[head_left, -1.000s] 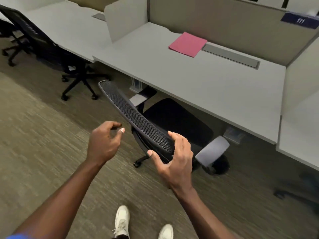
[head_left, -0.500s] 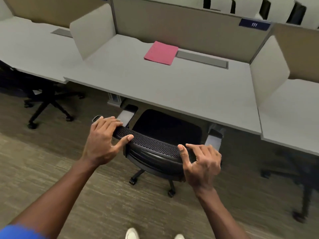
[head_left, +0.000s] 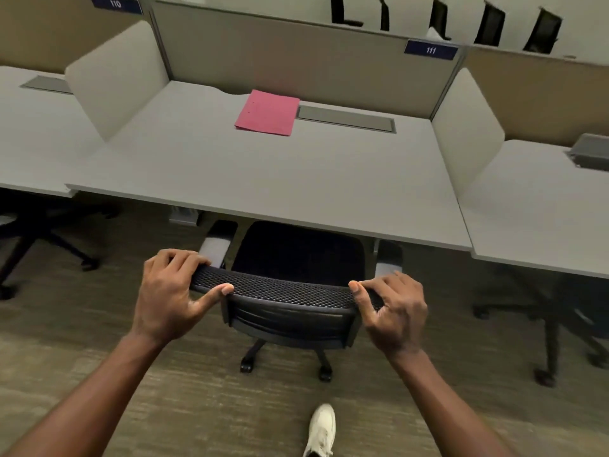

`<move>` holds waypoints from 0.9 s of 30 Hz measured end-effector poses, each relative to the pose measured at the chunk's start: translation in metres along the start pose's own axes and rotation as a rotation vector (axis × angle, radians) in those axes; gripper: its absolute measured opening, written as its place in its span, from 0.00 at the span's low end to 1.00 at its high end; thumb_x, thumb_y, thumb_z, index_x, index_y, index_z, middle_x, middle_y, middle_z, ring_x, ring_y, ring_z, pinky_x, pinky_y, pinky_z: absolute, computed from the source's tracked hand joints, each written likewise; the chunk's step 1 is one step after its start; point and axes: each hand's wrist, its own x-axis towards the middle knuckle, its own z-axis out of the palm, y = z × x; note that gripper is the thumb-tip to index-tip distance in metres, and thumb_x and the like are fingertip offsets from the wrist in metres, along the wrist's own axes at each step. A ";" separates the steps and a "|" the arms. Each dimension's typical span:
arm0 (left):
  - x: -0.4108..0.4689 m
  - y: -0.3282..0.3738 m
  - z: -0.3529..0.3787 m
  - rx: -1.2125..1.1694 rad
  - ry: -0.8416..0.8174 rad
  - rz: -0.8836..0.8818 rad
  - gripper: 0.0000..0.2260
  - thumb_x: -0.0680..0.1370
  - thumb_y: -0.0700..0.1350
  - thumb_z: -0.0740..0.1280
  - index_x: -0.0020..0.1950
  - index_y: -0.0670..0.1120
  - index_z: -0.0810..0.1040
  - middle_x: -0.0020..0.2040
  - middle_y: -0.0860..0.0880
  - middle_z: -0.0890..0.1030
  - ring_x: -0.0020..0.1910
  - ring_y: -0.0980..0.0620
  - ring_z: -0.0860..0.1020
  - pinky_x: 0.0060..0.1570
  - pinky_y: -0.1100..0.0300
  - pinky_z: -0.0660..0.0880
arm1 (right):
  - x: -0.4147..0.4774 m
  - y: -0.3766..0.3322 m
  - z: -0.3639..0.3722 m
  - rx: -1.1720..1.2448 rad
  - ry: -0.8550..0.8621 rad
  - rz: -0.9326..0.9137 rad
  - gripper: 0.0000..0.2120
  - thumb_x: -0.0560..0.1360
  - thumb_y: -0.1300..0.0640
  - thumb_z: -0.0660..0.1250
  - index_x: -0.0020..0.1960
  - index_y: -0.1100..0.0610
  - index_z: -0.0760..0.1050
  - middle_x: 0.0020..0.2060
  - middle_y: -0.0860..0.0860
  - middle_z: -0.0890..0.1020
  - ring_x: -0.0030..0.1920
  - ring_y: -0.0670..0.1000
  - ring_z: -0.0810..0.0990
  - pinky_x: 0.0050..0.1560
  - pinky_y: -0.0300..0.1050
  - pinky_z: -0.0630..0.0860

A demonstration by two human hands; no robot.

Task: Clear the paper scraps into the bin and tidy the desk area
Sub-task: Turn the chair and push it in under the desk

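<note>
A black mesh office chair (head_left: 290, 291) stands square in front of the grey desk (head_left: 263, 173), its seat partly under the desk edge. My left hand (head_left: 171, 295) grips the left end of the backrest's top rim. My right hand (head_left: 393, 308) grips the right end. A pink folder (head_left: 267, 112) lies flat at the back middle of the desk. I see no paper scraps and no bin in this view.
White side dividers (head_left: 115, 77) and a beige back panel with the label 111 (head_left: 431, 50) enclose the desk. Neighbouring desks lie left and right, each with a dark chair base (head_left: 553, 324) beneath. A grey cable lid (head_left: 346, 118) sits beside the folder. My white shoe (head_left: 321, 430) is on the carpet.
Both hands came from open in the air onto the backrest rim. The chair turned from angled to square with the desk and moved toward it.
</note>
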 end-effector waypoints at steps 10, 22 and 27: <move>0.060 0.007 0.033 -0.022 -0.043 -0.034 0.30 0.79 0.73 0.56 0.60 0.50 0.80 0.58 0.50 0.82 0.60 0.46 0.75 0.57 0.46 0.74 | 0.049 0.031 0.033 0.051 0.005 0.052 0.22 0.82 0.37 0.64 0.43 0.51 0.87 0.39 0.48 0.86 0.42 0.52 0.82 0.43 0.53 0.78; 0.124 -0.006 0.069 -0.014 -0.015 -0.079 0.18 0.83 0.60 0.58 0.58 0.50 0.80 0.56 0.50 0.83 0.60 0.45 0.76 0.58 0.46 0.72 | 0.114 0.060 0.073 0.131 -0.023 0.016 0.24 0.80 0.33 0.66 0.43 0.52 0.87 0.39 0.48 0.86 0.42 0.51 0.82 0.43 0.50 0.78; 0.140 -0.009 0.077 -0.008 -0.006 -0.091 0.17 0.83 0.58 0.58 0.57 0.49 0.81 0.54 0.49 0.84 0.58 0.44 0.76 0.55 0.48 0.69 | 0.130 0.067 0.086 0.130 -0.003 0.003 0.23 0.80 0.35 0.68 0.43 0.53 0.87 0.38 0.48 0.85 0.42 0.50 0.81 0.41 0.47 0.76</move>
